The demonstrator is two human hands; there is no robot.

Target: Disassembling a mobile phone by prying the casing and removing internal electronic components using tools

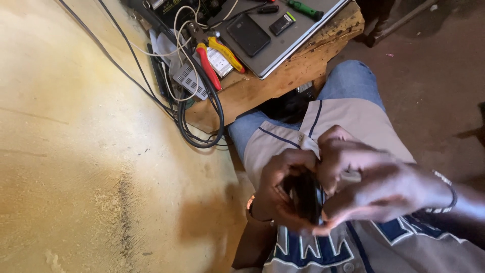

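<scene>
Phone point(305, 197), dark and slim, held edge-on over the lap between both hands, left hand point(280, 189) clenched round its left side, right hand point(361, 177) grasping its right edge, fingertips pinching.

Repair workshop: pliers point(218, 56), cables point(202, 116), wooden bench point(283, 76).

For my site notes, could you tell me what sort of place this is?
Probably a small, makeshift electronics repair spot: pliers, a screwdriver and a dark phone lie on a rough wooden bench amid tangled cables.
</scene>
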